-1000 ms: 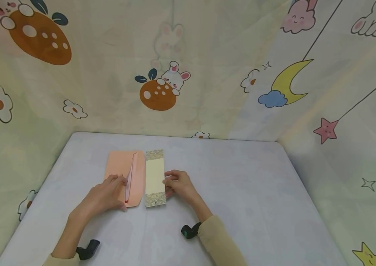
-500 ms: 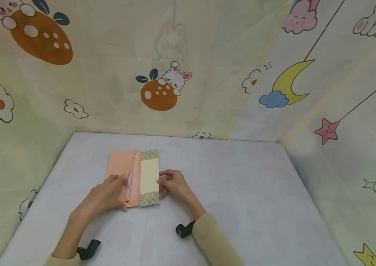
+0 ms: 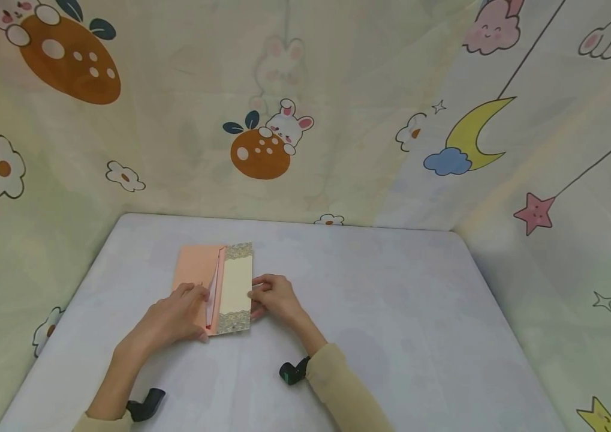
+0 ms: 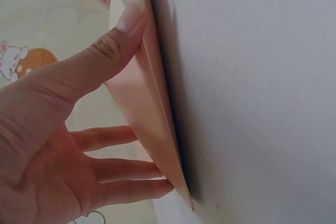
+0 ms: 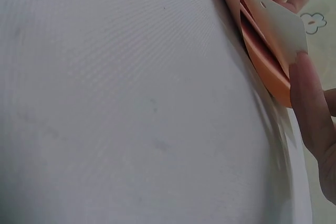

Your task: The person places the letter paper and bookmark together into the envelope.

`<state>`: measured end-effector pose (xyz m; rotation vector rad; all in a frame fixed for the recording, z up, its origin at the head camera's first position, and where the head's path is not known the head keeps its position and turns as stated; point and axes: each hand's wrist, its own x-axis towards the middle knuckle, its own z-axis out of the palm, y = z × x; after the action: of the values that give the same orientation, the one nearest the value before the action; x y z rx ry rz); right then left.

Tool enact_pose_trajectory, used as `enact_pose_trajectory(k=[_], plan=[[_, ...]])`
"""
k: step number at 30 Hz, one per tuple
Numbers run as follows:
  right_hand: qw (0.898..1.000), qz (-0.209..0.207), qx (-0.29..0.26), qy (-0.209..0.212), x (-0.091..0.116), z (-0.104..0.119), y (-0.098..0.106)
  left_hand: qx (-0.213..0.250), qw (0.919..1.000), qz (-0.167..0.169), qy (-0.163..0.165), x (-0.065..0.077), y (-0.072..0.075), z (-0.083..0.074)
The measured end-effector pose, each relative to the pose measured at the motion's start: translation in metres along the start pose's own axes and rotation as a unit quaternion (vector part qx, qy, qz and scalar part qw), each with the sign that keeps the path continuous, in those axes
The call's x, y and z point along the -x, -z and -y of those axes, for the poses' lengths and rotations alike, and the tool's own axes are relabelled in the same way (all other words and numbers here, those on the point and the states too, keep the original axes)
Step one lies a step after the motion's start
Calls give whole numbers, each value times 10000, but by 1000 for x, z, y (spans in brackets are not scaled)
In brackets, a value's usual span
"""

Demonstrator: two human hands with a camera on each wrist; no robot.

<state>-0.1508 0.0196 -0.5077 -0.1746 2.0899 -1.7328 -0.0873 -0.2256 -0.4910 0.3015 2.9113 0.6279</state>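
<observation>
A peach paper envelope (image 3: 193, 264) lies on the table, its mouth gaping and a pale inside showing. In the head view, my left hand (image 3: 178, 315) rests on it. The left wrist view shows the thumb at its near edge and three straight fingers touching its face. My right hand (image 3: 277, 298) pinches the right edge of a long cream card (image 3: 237, 282) with patterned ends. A punched hole shows near one end of this card in the right wrist view. The card lies over the envelope's flap, its left edge beside the mouth; whether it reaches inside is unclear.
A white-covered table (image 3: 381, 312) spreads around the hands. Behind and beside it hangs a cartoon-printed cloth (image 3: 359, 150). Black wrist devices (image 3: 293, 372) sit by both sleeves.
My right hand has moved left with the card, from beside the envelope to over its flap. The left hand stays in place on the envelope.
</observation>
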Motion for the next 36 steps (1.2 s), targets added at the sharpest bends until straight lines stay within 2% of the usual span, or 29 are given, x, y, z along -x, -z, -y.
enact_pose_trajectory(k=[7, 16, 24, 36], plan=[[9994, -75, 320, 65, -3, 0, -6, -4, 10000, 20, -24, 0, 2, 0], [9997, 61, 220, 62, -4, 0, -11, 92, 9999, 43, -101, 1, 3, 1], [9993, 49, 361, 32, -4, 2, -14, 89, 9999, 67, -76, 1, 3, 1], [9996, -5, 296, 36, -7, -2, -16, 86, 9999, 72, -68, 1, 3, 0]])
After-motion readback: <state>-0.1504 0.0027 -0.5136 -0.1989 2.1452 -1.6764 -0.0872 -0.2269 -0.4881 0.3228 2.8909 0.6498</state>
